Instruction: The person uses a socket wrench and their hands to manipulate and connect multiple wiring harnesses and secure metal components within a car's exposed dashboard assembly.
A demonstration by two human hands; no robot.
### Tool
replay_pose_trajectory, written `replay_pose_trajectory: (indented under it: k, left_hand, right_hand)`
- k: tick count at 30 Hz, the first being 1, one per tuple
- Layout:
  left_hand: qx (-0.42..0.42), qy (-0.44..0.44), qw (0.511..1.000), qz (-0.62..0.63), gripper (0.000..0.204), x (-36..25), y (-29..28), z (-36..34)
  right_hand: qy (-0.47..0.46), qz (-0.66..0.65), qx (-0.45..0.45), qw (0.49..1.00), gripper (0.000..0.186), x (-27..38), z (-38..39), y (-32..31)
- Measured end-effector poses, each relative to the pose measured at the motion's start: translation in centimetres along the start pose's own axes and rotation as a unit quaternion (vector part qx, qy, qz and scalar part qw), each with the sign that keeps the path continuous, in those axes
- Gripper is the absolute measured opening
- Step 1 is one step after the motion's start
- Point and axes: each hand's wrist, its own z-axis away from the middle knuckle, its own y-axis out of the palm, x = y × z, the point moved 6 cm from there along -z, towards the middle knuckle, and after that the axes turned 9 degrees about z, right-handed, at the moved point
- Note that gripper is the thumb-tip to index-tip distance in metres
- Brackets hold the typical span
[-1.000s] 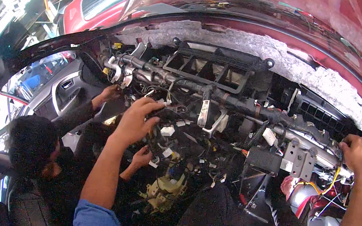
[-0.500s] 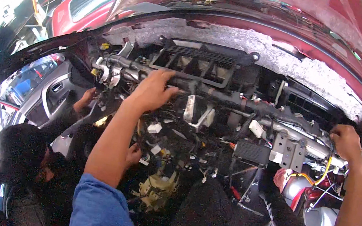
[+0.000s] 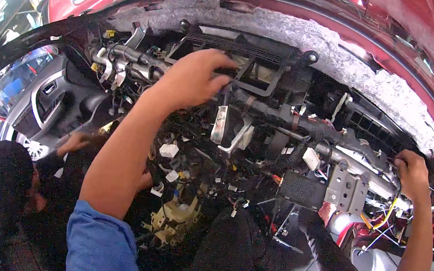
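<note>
A stripped car dashboard lies before me, its metal crossbeam running from side to side with black wiring along it. My left hand hovers at the beam's left-centre, fingers bent and spread, nothing visible in them. Just beyond it sits a black slotted air-duct frame. Over at the beam's right end, my right hand has its fingers curled at the dark wiring; what they grip is hidden. Yellow-wrapped wires hang below that hand. A perforated metal bracket and a dark ribbed module are fixed under the beam.
A co-worker crouches at lower left, one hand near the open door. Loose connectors and a cream plastic part are at centre. A dark-clothed limb crosses at lower right. Beyond the dashboard is a red panel.
My left hand has lifted off the crossbeam toward the duct frame, its fingers spreading. My right hand stays at the beam's right end. The co-worker's hand has moved down from the beam's left end.
</note>
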Motion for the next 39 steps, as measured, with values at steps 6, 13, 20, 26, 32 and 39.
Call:
replay_pose_trajectory:
  k: [6, 13, 20, 26, 32, 39]
  left_hand:
    - [0.279, 0.137, 0.947, 0.082, 0.028, -6.9, 9.4, -8.4]
    - [0.565, -0.213, 0.774, 0.190, 0.032, -6.4, 18.3, -10.7]
    - [0.678, -0.032, 0.733, 0.032, 0.028, -4.7, 20.2, -11.2]
    - [0.758, 0.071, 0.646, -0.063, 0.035, -5.6, 20.8, -11.1]
    - [0.755, 0.080, 0.651, 0.001, 0.031, -4.7, 22.6, -9.9]
    - [0.737, 0.048, 0.671, 0.066, 0.030, -4.0, 23.2, -9.5]
  right_hand:
    - [0.005, -0.077, 0.093, 0.993, 0.013, -0.9, -0.1, 0.6]
    - [0.009, -0.006, -0.068, 0.998, 0.013, -2.6, 1.2, 0.8]
    - [0.055, -0.040, -0.013, 0.998, 0.014, -0.3, 0.3, -0.3]
    - [0.064, -0.039, 0.002, 0.997, 0.014, -0.2, 0.4, -0.2]
    - [0.051, 0.001, 0.011, 0.999, 0.014, -0.2, 0.4, 0.0]
    - [0.077, 0.004, 0.047, 0.996, 0.013, -0.8, 0.3, 1.1]
